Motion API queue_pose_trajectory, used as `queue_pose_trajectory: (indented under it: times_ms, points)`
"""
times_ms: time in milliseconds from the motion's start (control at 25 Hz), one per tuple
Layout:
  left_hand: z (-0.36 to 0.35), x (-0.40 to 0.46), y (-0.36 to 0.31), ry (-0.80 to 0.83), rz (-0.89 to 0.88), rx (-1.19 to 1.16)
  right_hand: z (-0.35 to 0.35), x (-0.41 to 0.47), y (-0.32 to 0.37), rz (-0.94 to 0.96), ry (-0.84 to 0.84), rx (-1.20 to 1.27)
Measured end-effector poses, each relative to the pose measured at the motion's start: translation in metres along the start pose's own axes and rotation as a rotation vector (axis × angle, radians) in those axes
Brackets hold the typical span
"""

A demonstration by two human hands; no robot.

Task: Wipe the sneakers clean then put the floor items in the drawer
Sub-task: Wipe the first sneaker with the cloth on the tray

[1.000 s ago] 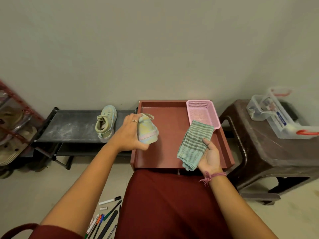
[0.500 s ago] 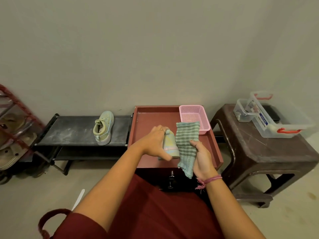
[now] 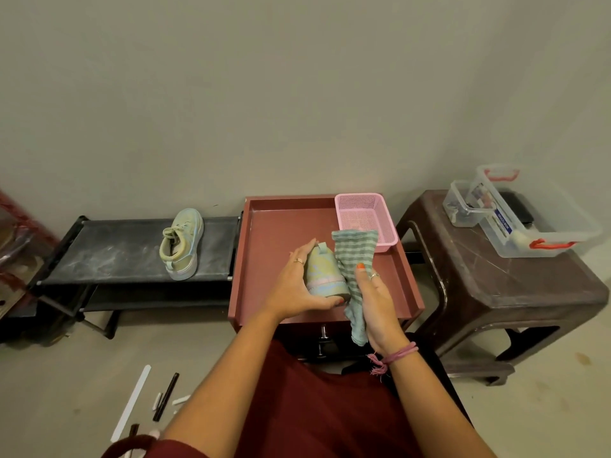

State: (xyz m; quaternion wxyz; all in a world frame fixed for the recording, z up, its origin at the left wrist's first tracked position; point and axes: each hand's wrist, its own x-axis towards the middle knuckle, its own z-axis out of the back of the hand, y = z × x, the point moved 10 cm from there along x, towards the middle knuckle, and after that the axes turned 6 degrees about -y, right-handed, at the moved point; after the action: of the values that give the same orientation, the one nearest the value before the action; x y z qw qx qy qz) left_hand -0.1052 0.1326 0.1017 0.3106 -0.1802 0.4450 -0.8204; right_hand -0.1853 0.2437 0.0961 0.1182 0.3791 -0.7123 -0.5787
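My left hand (image 3: 297,285) grips a pale green and pink sneaker (image 3: 322,274) heel-up above the red-brown cabinet top (image 3: 271,246). My right hand (image 3: 377,302) holds a green striped cloth (image 3: 355,256) pressed against the sneaker's right side. The second sneaker (image 3: 182,242) lies on the low black shoe rack (image 3: 115,249) to the left. Pens and a white ruler (image 3: 130,403) lie on the floor at the lower left. Drawer knobs (image 3: 323,332) show below the cabinet top, partly hidden by my arms.
A pink mesh basket (image 3: 365,213) stands at the cabinet top's back right corner. A brown plastic stool (image 3: 496,282) on the right carries clear plastic boxes (image 3: 529,216). A red rack (image 3: 13,226) with sandals stands at the far left. The wall is close behind.
My left hand brought the sneaker from the cabinet's left edge to its middle. My right hand raised the cloth and brought it against the sneaker.
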Motion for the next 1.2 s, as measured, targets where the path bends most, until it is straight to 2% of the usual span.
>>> queue_pose_trajectory:
  times_ms: [120, 200, 280, 360, 440, 560, 680, 760, 840, 960, 1040, 1080, 1120, 1200]
  points:
    - [-0.003, 0.002, -0.004, -0.084, -0.038, -0.111, -0.007, 0.005, 0.001, 0.132, -0.003, -0.247]
    - [-0.006, 0.007, -0.002, -0.086, -0.033, -0.180, -0.016, 0.005, 0.008, 0.335, 0.005, -0.557]
    - [-0.008, 0.010, 0.006, -0.057, -0.016, -0.218, -0.032, -0.002, 0.017, 0.562, 0.090, -0.856]
    - [-0.012, 0.010, 0.010, -0.012, 0.022, -0.305, -0.046, -0.009, 0.021, 0.713, 0.228, -1.017]
    - [-0.013, 0.008, 0.008, -0.022, 0.079, -0.387, -0.044, -0.005, 0.024, 0.715, 0.263, -0.977]
    - [-0.013, 0.010, 0.003, -0.062, 0.087, -0.439, -0.028, 0.013, 0.023, 0.577, 0.142, -0.768]
    - [-0.013, 0.009, 0.008, -0.052, 0.069, -0.404, -0.018, 0.027, 0.008, 0.320, 0.045, -0.437]
    - [-0.013, 0.008, 0.008, -0.055, 0.046, -0.370, -0.016, 0.032, 0.004, 0.184, 0.001, -0.309]
    - [-0.013, 0.007, 0.009, -0.066, 0.063, -0.378, -0.025, 0.024, 0.014, 0.244, 0.067, -0.416]
    - [-0.016, 0.009, 0.005, -0.047, 0.039, -0.434, -0.045, -0.005, 0.024, 0.604, 0.257, -0.901]
    - [-0.022, 0.007, 0.006, -0.026, 0.046, -0.455, -0.037, -0.015, 0.022, 0.669, 0.309, -0.918]
    - [-0.023, 0.006, 0.008, -0.024, 0.061, -0.445, -0.028, -0.015, 0.022, 0.647, 0.282, -0.818]
    - [-0.023, 0.004, 0.008, -0.023, 0.062, -0.424, -0.015, -0.010, 0.021, 0.545, 0.226, -0.635]
    - [-0.021, 0.002, 0.008, -0.017, 0.044, -0.355, 0.001, 0.002, 0.004, 0.251, 0.096, -0.219]
